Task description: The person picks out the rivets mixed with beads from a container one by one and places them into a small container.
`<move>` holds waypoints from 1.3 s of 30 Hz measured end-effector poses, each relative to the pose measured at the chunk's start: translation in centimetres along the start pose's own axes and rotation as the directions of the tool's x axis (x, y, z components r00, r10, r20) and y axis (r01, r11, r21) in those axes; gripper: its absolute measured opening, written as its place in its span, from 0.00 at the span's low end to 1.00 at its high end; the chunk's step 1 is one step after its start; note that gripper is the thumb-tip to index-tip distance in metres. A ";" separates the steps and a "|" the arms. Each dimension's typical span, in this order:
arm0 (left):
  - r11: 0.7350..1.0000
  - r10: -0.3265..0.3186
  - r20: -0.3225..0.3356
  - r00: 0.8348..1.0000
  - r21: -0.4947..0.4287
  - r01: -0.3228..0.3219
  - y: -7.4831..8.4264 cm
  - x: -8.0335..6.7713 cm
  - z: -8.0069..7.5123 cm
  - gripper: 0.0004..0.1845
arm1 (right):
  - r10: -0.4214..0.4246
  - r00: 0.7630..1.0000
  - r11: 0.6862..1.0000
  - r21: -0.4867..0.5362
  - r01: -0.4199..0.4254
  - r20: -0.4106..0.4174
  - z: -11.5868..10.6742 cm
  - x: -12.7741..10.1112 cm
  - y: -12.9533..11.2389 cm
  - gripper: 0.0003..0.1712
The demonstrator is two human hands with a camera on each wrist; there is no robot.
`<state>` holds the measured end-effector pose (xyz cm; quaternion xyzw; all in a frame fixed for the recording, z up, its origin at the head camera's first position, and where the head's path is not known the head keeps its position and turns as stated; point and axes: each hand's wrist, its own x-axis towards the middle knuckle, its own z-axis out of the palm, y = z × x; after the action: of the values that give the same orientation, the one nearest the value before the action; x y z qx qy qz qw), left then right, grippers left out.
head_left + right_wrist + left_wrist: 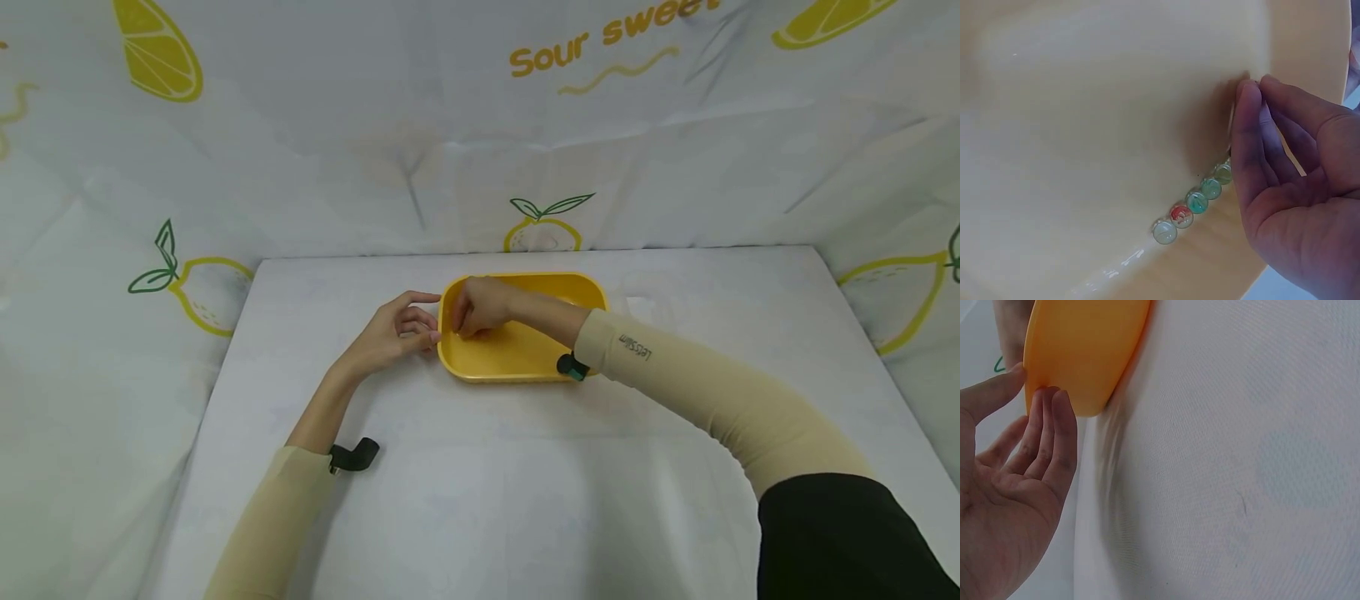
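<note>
The right hand (480, 307) is seen reaching into a yellow tray (570, 287), its fingers (1254, 150) bent down onto a short string of glass beads (1194, 203) lying on the tray floor; whether the beads are pinched cannot be told. The left hand (393, 332) is spread, fingertips (1054, 419) touching the tray's outer wall. The tray is set on a white-covered tabletop (525, 483), backed by lemon-print cloth (300, 125)

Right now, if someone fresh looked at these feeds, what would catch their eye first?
The bright yellow tray in the middle of the white table, with both hands at its left end. The right hand reaches inside, fingers beside a row of small glass beads along the tray's inner edge. The left hand touches the tray's outer rim with its fingertips.
</note>
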<state>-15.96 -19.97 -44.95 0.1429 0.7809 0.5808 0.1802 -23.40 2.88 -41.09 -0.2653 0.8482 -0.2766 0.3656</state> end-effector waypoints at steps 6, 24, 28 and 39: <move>1.000 0.004 -0.001 1.000 -0.003 -0.004 0.0 -0.1 0.0 0.34 | 0.001 1.000 0.999 -0.038 -0.002 -0.026 0.3 0.3 -0.2 0.05; 1.000 -0.007 0.000 1.000 -0.005 0.007 -0.2 0.0 0.0 0.34 | -0.047 0.998 0.998 -0.047 0.045 -0.045 -0.3 -0.2 -0.3 0.03; 1.000 -0.007 0.003 1.000 -0.004 0.007 -0.2 0.0 0.0 0.34 | -0.080 0.996 0.995 -0.055 0.078 -0.047 -0.7 -0.5 -0.3 0.04; 1.000 -0.008 0.002 1.000 -0.011 0.008 -0.1 0.0 0.0 0.34 | -0.131 0.989 0.991 0.001 0.132 -0.064 -1.9 -2.3 -0.2 0.05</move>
<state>-15.99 -20.02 -45.05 0.1392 0.7783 0.5840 0.1839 -23.48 4.74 -38.78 -0.3107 0.8395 -0.3104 0.3199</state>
